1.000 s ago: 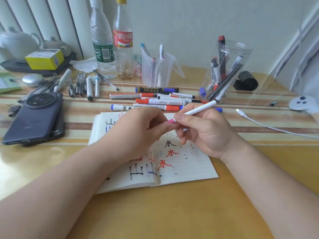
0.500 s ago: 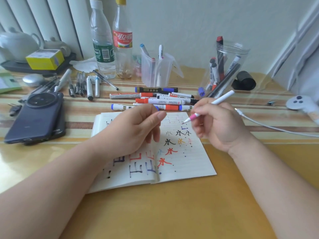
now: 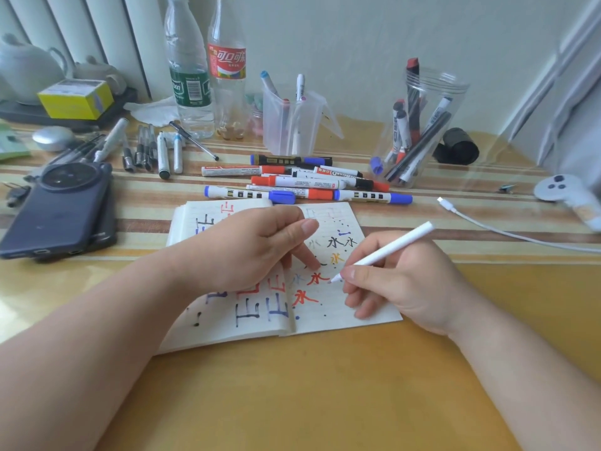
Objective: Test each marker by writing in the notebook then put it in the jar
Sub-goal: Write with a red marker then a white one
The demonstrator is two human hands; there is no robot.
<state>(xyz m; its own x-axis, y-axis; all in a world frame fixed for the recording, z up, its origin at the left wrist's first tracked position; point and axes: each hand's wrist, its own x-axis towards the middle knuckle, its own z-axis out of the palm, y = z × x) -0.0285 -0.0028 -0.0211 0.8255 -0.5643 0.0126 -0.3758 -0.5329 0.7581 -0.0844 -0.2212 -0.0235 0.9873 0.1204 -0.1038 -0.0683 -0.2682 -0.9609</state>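
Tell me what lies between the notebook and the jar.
Loose markers lie on the table between the notebook and the jar, in the head view.

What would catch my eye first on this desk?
Your eye lands on the open notebook in the middle, covered in red, blue, black and orange test characters, with the right hand holding a white marker tip-down at its right page and the left hand resting on it. Behind it lies a heap of red and blue markers, and right of those a clear jar holds several more.
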